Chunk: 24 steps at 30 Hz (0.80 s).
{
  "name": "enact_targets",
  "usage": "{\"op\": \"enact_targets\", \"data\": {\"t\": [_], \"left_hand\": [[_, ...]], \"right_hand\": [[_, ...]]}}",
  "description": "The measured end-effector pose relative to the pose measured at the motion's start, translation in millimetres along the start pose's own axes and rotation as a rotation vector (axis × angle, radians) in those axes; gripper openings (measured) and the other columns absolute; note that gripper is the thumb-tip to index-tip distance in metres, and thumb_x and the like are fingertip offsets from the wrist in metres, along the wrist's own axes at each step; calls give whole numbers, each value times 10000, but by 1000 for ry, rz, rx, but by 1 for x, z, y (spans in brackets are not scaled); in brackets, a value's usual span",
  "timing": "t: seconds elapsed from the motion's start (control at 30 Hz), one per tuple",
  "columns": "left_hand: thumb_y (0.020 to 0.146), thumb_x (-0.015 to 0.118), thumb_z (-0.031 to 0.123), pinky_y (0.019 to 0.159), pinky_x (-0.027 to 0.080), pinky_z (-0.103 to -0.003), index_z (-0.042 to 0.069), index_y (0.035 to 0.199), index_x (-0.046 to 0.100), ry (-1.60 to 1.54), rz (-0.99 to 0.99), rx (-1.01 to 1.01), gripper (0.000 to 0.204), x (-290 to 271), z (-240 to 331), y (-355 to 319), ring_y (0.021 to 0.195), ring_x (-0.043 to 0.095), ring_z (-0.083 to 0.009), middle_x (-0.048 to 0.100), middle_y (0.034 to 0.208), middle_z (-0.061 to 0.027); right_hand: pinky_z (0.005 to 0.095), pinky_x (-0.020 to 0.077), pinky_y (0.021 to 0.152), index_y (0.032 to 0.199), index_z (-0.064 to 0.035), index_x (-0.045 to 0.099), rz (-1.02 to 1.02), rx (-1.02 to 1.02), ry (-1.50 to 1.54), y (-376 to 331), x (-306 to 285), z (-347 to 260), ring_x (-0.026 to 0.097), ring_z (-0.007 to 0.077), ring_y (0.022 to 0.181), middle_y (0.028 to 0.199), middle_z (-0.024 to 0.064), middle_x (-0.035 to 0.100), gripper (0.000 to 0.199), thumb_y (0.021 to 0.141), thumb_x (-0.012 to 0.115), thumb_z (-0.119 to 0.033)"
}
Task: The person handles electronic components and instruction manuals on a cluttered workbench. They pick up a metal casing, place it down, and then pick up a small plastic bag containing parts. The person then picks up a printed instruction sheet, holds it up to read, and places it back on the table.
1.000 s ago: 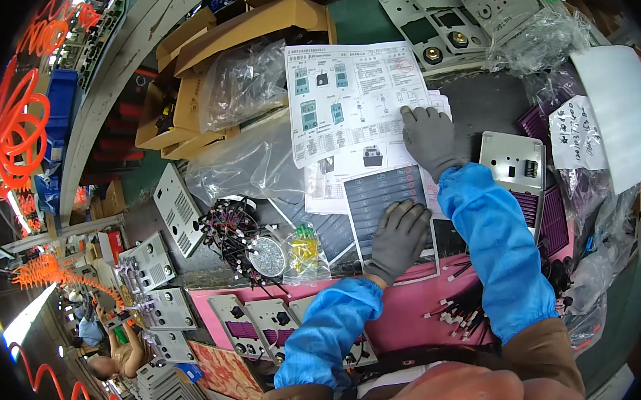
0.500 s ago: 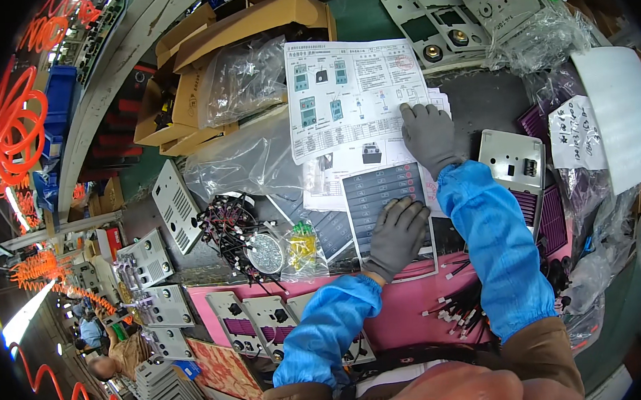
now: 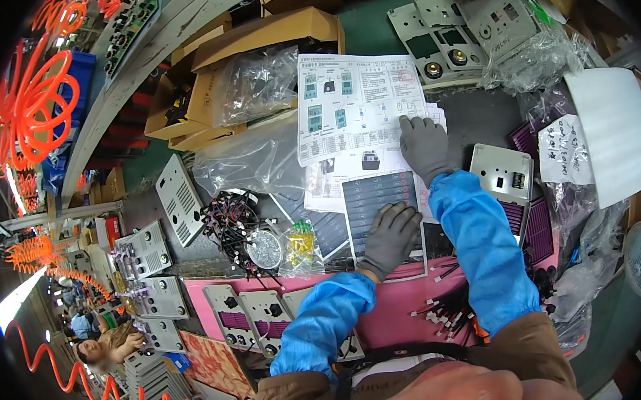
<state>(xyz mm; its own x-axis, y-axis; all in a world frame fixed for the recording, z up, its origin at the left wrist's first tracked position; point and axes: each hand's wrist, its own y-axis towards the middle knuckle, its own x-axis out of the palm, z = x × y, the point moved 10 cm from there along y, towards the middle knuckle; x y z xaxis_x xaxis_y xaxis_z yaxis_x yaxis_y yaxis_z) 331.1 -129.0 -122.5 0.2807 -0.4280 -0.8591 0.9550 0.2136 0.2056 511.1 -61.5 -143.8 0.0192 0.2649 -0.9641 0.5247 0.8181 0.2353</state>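
Observation:
My left hand [image 3: 391,238], in a grey glove, lies with its fingers out on a dark blue sheet of printed labels [image 3: 365,204]. The sheet rests at the front of the dark worktop, its lower edge over the pink mat. Farther up, my gloved right hand [image 3: 426,148] rests on the lower right corner of a white printed instruction sheet [image 3: 360,134], fingers slightly bent and apart. More white papers [image 3: 334,178] lie under both sheets. Neither hand visibly grips anything; the fingertips' undersides are hidden. Blue sleeves cover both forearms.
Left of the sheets are a bag of yellow-green parts [image 3: 301,246], a bundle of wires [image 3: 227,225] and a vented grey panel [image 3: 179,200]. A grey panel [image 3: 503,176] lies beside my right forearm. Black cables [image 3: 450,306] and panels [image 3: 269,319] sit near the front. Open cartons [image 3: 268,36] stand behind.
The whole view has shifted slightly. Both hands stay on the sheets, with little movement relative to them. In the background at left, another person has changed posture.

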Motion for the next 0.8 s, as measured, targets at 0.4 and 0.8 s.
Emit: {"op": "enact_targets", "data": {"t": [0.4, 0.8], "left_hand": [[890, 656, 187, 1124, 387, -472, 109, 1233, 662, 11, 19, -1, 352, 1, 0, 0, 1257, 535, -272, 621, 1261, -72], [888, 662, 186, 1110, 396, -471, 107, 1220, 668, 11, 23, -1, 341, -1, 0, 0, 1253, 537, -275, 625, 1248, -71]], "right_hand": [[428, 506, 746, 1191, -97, 653, 29, -15, -28, 1, 2, -2, 649, 245, 900, 952, 62, 658, 356, 875, 643, -262], [428, 509, 749, 1212, -119, 650, 23, -7, -17, 1, 4, -1, 643, 245, 898, 954, 53, 655, 379, 855, 669, -245]]}}
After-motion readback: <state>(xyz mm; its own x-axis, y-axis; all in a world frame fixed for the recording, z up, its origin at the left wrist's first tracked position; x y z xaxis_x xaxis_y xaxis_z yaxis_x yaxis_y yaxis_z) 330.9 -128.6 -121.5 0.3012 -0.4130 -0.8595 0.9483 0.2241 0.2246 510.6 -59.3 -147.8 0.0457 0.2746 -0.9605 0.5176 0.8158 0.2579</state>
